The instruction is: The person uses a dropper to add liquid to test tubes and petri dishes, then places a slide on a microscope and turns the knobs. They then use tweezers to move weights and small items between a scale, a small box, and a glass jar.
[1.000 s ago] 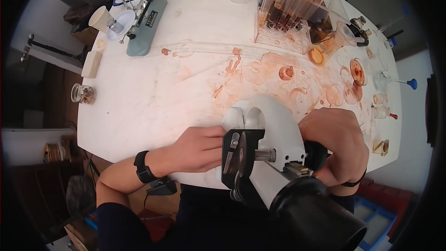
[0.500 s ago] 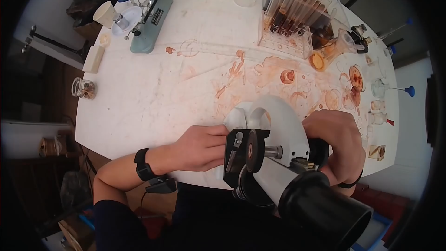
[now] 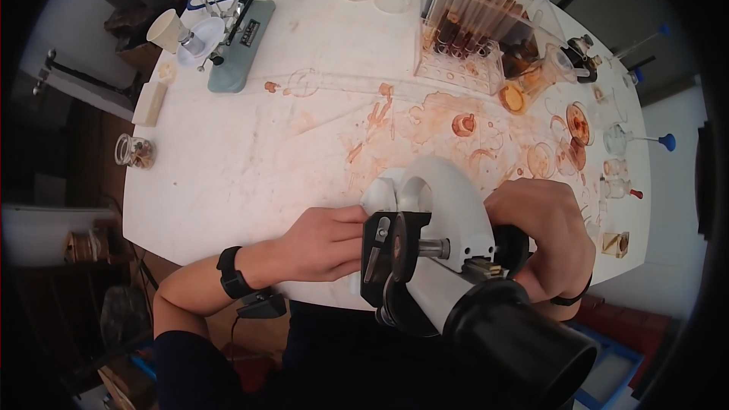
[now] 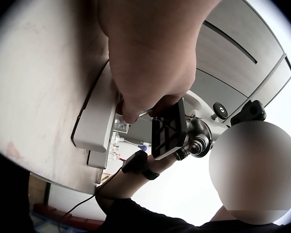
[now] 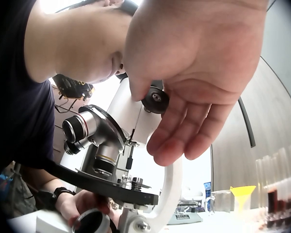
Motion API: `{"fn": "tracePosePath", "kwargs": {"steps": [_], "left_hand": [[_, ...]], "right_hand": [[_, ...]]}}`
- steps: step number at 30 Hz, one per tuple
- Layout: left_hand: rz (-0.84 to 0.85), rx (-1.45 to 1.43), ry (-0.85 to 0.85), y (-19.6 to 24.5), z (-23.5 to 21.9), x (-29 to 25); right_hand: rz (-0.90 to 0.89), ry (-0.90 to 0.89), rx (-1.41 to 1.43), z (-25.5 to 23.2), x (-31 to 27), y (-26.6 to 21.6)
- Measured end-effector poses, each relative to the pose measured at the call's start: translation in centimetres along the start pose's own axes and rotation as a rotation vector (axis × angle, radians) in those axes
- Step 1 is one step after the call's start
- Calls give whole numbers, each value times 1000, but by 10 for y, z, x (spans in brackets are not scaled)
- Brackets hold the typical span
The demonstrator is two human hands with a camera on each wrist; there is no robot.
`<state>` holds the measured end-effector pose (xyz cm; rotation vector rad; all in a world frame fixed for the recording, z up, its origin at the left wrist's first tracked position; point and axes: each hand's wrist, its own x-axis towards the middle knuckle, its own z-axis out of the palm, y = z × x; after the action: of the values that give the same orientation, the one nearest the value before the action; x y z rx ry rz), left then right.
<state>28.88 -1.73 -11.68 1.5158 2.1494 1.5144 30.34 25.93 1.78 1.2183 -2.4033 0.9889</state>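
A white microscope (image 3: 448,197) with a black eyepiece tube (image 3: 524,342) stands at the table's near edge, between both hands. My left hand (image 3: 323,244) reaches in from the left, under the black stage (image 4: 169,128). In the right wrist view, the fingers of that left hand (image 5: 85,205) are curled at the rim of the round microscope mirror (image 5: 92,222), which partly covers them. My right hand (image 3: 548,231) is on the microscope's right side. Its thumb and forefinger pinch the black focus knob (image 5: 156,99), while the other fingers (image 5: 172,145) hang loosely below.
Behind the microscope, a rack of test tubes (image 3: 471,23) holds dark liquid. A balance scale (image 3: 241,45) stands back left, above a glass jar (image 3: 135,152). Stained petri dishes (image 3: 579,123) and a flask (image 3: 531,83) are on the right. Reddish stains (image 3: 372,118) mark the tabletop.
The head view shifts slightly and comes back. Both hands keep their places at the microscope.
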Motion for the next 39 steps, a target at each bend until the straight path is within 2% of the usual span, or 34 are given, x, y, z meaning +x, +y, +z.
{"fn": "tracePosePath", "kwargs": {"steps": [9,12,15,32,39], "left_hand": [[35,72,-1,-6,3,-2],[70,157,-48,-25,18,-17],[130,178,-8,-7,0,3],[145,212,-31,-10,-1,1],[169,193,-7,-10,-1,2]], "right_hand": [[58,-44,104,-3,-4,3],[57,-40,105,-2,-4,4],[53,-31,84,-2,-3,2],[89,-89,-1,-9,-4,1],[65,-47,1,-6,-3,2]]}}
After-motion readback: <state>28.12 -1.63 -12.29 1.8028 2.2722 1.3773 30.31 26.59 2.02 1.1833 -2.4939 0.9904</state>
